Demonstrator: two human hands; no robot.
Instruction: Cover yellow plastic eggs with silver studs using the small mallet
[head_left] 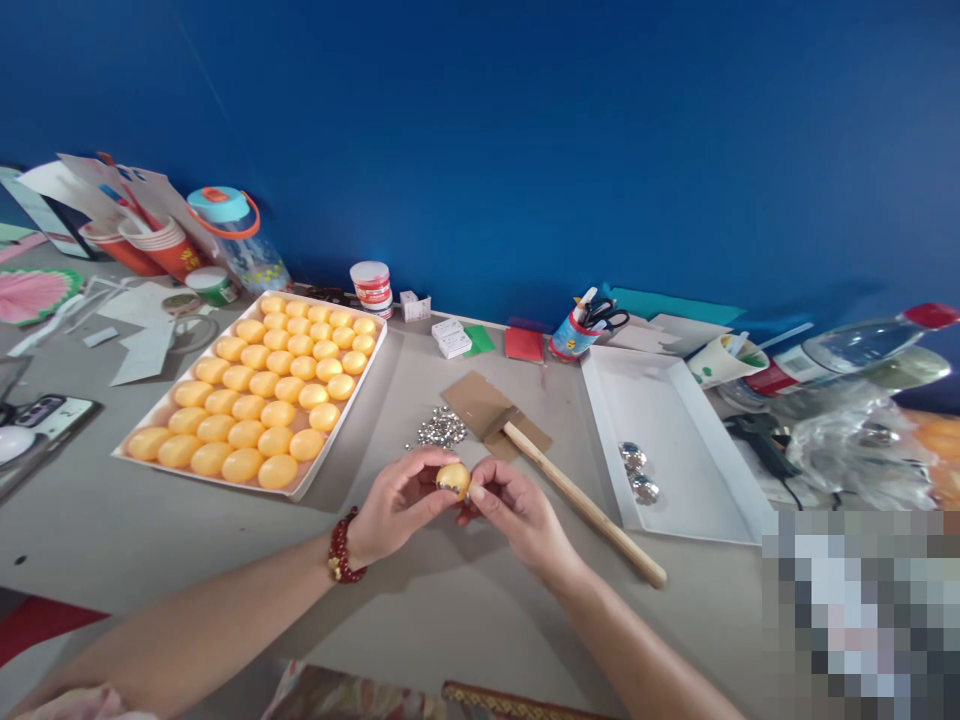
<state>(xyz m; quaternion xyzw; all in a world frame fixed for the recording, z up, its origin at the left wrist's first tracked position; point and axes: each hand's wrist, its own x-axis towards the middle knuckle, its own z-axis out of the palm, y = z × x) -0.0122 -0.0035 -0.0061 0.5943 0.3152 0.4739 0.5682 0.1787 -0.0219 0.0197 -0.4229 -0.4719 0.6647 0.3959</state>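
My left hand (401, 502), with a dark red bead bracelet at its wrist, holds a yellow-orange ball (453, 478) between thumb and fingers. Small silvery bits show along the ball's lower edge. Close against the ball's right side, my right hand (511, 505) is closed in a pinch; what lies between its fingertips is too small to make out. Just beyond the hands is a little heap of shiny silver pieces (442, 427). To the left stands a shallow white box (304, 487) filled with rows of similar yellow-orange balls.
A wooden-handled hammer (585, 505) lies right of my hands, its head on brown cardboard (474, 392). Farther right is a white tray (690, 440) holding shiny silver items (637, 472). A glue gun (761, 445), bottles, cups and a blue wall (480, 150) surround the table.
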